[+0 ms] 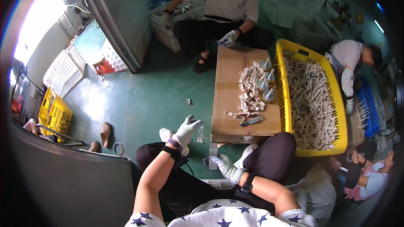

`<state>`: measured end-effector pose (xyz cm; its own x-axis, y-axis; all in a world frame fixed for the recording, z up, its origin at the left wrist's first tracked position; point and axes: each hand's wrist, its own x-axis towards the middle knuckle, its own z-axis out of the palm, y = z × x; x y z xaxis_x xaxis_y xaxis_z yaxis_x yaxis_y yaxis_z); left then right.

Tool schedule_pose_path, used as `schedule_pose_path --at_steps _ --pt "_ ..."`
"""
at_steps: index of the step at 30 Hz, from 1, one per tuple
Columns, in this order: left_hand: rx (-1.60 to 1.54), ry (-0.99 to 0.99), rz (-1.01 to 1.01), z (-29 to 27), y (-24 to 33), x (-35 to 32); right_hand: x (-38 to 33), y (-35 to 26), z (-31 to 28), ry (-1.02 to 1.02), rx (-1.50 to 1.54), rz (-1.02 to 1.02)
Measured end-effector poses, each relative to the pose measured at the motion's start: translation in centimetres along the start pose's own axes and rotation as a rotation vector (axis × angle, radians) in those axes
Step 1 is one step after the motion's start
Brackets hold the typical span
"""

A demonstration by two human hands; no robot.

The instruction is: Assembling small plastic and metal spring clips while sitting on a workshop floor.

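Note:
My left hand point(185, 133), in a striped glove, is raised left of the cardboard box point(227, 77); its fingers are apart and nothing shows in them. Just below the box's near edge, my right hand point(230, 170), also gloved, has its fingers closed on a flat grey strip point(213, 153), which stands upright against that edge. Part of its grip is hidden behind the strip. On the box lies a heap of pale plastic clips point(248, 86), beside several small bottles with nozzles point(268, 95). A dark grey piece point(251, 121) lies near the front.
A yellow crate point(283, 96) full of clips stands right of the box. Across from me sits a person point(227, 4); others work at the right. Shoes point(105, 133), a tape roll point(119, 149) and another yellow crate point(57, 113) are on the left.

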<state>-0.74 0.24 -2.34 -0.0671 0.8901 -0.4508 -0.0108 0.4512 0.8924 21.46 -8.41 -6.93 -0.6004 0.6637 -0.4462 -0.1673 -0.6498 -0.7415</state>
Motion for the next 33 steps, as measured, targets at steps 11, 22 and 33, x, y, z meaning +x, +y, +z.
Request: schedule_pose_path --at_steps 11,22,33 --pt "-0.18 -0.036 0.177 -0.1 -1.2 2.1 2.0 1.5 -0.9 0.153 0.15 0.077" --pt "-0.176 0.022 0.201 -1.2 -1.3 2.4 1.9 0.8 0.2 0.172 0.12 0.061" --pt "-0.172 -0.023 0.154 -0.8 -1.1 2.1 2.0 0.1 -0.4 0.153 0.139 0.002"
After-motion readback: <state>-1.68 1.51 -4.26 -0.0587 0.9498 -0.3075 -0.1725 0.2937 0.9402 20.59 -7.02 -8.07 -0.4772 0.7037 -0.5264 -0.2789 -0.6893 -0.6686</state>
